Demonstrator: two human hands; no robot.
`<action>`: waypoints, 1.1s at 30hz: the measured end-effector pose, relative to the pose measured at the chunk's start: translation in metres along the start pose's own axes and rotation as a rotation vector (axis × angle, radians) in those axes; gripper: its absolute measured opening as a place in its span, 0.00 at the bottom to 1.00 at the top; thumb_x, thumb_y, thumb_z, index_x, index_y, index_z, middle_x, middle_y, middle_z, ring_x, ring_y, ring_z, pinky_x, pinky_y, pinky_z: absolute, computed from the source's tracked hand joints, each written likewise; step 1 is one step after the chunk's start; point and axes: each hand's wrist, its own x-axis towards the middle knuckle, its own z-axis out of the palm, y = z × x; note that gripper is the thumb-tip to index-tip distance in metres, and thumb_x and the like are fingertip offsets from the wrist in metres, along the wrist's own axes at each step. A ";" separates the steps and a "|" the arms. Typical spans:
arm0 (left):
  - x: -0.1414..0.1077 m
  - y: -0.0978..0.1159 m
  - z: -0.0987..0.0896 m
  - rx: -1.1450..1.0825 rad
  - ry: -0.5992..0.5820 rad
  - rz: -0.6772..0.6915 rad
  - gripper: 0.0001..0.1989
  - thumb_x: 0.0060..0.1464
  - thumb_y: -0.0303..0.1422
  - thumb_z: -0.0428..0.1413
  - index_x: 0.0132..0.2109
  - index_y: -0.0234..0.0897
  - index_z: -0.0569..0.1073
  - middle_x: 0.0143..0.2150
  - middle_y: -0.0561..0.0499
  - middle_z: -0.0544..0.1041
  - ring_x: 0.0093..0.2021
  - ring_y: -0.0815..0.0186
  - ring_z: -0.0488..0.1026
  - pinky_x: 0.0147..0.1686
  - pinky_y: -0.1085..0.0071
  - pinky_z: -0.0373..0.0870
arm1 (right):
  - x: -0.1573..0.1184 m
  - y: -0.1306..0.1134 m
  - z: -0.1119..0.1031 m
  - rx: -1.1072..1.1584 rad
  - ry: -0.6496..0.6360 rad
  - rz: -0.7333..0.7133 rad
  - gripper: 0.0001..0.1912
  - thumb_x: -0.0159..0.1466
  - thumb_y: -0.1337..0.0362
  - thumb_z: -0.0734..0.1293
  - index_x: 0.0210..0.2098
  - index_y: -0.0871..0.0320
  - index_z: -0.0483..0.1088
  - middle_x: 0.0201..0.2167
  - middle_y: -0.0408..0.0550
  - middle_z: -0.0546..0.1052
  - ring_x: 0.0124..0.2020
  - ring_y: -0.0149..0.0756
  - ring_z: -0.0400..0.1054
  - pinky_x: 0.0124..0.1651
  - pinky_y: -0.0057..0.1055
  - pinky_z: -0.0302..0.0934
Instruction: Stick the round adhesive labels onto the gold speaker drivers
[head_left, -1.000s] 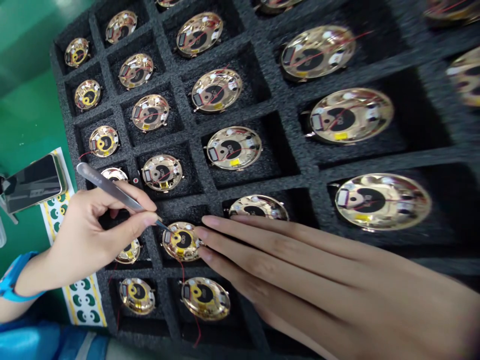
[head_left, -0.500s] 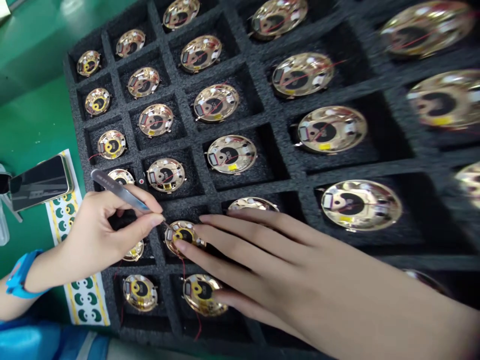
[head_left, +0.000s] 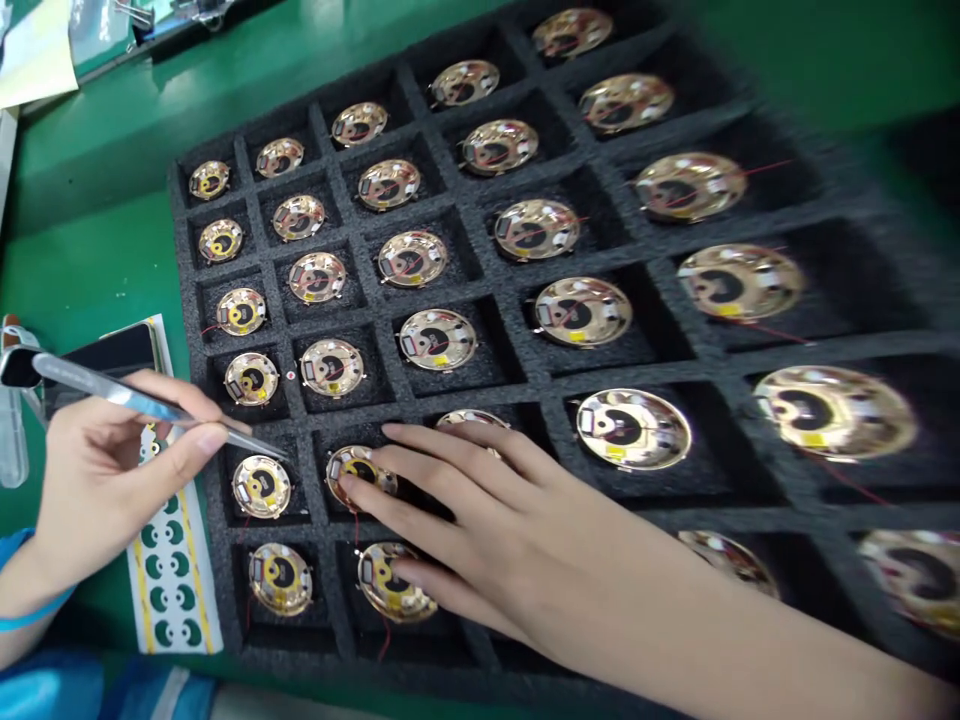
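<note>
My right hand point(head_left: 480, 520) lies over a black foam tray point(head_left: 180, 200), its fingertips resting on a gold round disc point(head_left: 360, 475) with a yellow ring, which they partly hide. My left hand point(head_left: 105, 490) pinches steel tweezers point(head_left: 127, 400). Their tip stands apart from that disc, above the foam wall beside a similar disc point(head_left: 261, 487). Several more gold discs with thin red wires sit one per square cell.
A strip of green-and-white printed labels point(head_left: 174, 580) and a phone point(head_left: 101, 355) lie left of the tray on a green bench surface point(head_left: 75, 250). A blue sleeve point(head_left: 45, 685) shows at the bottom left.
The view has swung and pulled back, so the tray looks smaller and turned. My left hand and tweezers moved left, off the disc. My right hand still rests on it.
</note>
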 end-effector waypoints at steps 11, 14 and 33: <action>-0.018 -0.034 -0.014 -0.006 0.065 -0.148 0.06 0.50 0.34 0.65 0.29 0.37 0.77 0.33 0.51 0.80 0.31 0.66 0.75 0.31 0.73 0.71 | 0.003 -0.001 0.001 -0.055 0.014 -0.007 0.25 0.75 0.62 0.48 0.52 0.63 0.73 0.47 0.51 0.81 0.51 0.48 0.69 0.51 0.46 0.56; -0.020 -0.038 -0.012 -0.036 0.106 -0.145 0.07 0.49 0.35 0.65 0.28 0.37 0.78 0.33 0.51 0.79 0.32 0.65 0.75 0.32 0.73 0.71 | 0.001 -0.001 0.002 -0.055 0.029 -0.009 0.26 0.75 0.61 0.47 0.53 0.66 0.72 0.48 0.50 0.80 0.51 0.47 0.69 0.51 0.47 0.56; -0.020 -0.052 -0.015 -0.097 0.145 -0.087 0.01 0.50 0.28 0.64 0.31 0.36 0.79 0.31 0.53 0.79 0.31 0.70 0.74 0.31 0.78 0.68 | -0.001 0.011 -0.002 0.002 0.032 -0.112 0.19 0.74 0.65 0.53 0.41 0.63 0.74 0.44 0.54 0.80 0.51 0.46 0.71 0.54 0.43 0.59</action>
